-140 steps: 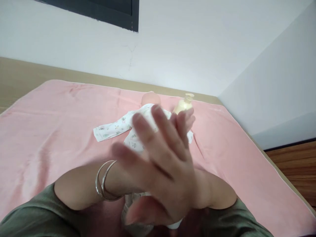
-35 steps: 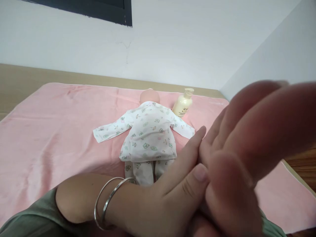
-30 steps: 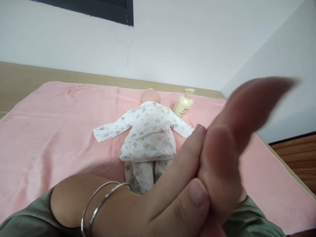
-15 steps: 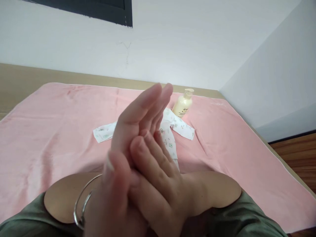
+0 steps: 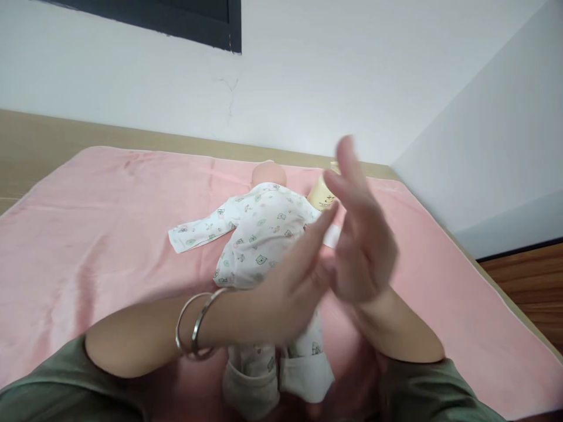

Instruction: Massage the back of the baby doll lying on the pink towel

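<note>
My left hand (image 5: 303, 287), with two silver bangles (image 5: 200, 328) at its wrist, presses its palm against the palm of my right hand (image 5: 365, 246). The fingers of both hands are stretched out and blurred by motion; no object shows between them. Below and beyond them lies a baby doll (image 5: 268, 174) in a white printed top (image 5: 259, 234) and matching trousers (image 5: 303, 375), its sleeves spread sideways. My hands cover part of its right-side sleeve and trousers. Partly behind my right fingers, a pale yellow pump bottle (image 5: 320, 196) stands beside the doll's shoulder.
A pink blanket (image 5: 109, 246) covers most of a wooden surface (image 5: 35, 140). White walls (image 5: 308, 88) rise behind it and at the right. A dark frame (image 5: 193, 26) is set in the back wall, and brown wood (image 5: 528, 287) shows at the right edge.
Both hands have moved rightward and turned, palms still together. My right hand now rises upright and my left lies lower. More of the doll shows, while the bottle is partly covered.
</note>
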Demonstrator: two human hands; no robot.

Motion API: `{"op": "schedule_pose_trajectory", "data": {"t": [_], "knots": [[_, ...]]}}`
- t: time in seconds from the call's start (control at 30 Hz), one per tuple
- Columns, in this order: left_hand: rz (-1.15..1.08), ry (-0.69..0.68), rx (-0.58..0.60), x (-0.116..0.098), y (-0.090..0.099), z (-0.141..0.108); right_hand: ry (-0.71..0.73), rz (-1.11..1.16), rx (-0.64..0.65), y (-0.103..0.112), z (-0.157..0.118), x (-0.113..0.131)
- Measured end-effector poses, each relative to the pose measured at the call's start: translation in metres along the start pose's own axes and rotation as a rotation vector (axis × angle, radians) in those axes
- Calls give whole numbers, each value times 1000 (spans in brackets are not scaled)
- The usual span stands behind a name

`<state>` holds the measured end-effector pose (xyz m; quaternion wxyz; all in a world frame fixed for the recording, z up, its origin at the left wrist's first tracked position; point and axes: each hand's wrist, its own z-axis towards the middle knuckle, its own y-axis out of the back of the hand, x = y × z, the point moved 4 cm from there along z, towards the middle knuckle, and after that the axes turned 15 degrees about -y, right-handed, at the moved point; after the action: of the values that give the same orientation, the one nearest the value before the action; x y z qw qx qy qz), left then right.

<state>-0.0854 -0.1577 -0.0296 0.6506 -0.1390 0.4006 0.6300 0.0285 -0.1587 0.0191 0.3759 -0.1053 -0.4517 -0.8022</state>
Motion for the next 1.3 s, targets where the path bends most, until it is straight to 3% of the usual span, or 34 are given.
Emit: {"op": "schedule_pose_trajectory", "data": {"t": [0.03, 0.17, 0.23, 0.3, 0.43, 0.53, 0.67, 0.8, 0.9, 1.0, 1.07, 1.23, 1.3], "knots": [[-17, 20, -11, 17, 2, 8, -50, 17, -37, -11, 11, -14], [184, 265, -360, 106, 26, 31, -276, -52, 163, -86, 30, -68], [312, 315, -373, 137, 32, 35, -251, -113, 256, -117, 28, -81], [383, 284, -345, 152, 34, 34, -195, -154, 314, -133, 28, -90], [401, 232, -346, 153, 33, 26, -112, -176, 455, -129, 41, -108], [397, 235, -341, 153, 32, 23, -157, -243, 491, -117, 50, -116], [412, 220, -309, 158, 34, 20, -308, -458, 420, -112, 35, -99], [417, 203, -290, 160, 34, 16, -180, -508, 330, -122, 15, -72], [466, 157, -259, 157, 31, 15, -171, -405, 359, -128, 26, -83], [522, 52, -229, 150, 27, 16, -303, -349, 350, -125, 45, -105], [509, 46, -236, 149, 27, 15, -356, -390, 317, -122, 45, -106], [390, 187, -298, 156, 32, 11, -115, -465, 312, -128, 14, -66], [379, 192, -300, 157, 33, 11, -84, -409, 344, -132, 12, -65]]}}
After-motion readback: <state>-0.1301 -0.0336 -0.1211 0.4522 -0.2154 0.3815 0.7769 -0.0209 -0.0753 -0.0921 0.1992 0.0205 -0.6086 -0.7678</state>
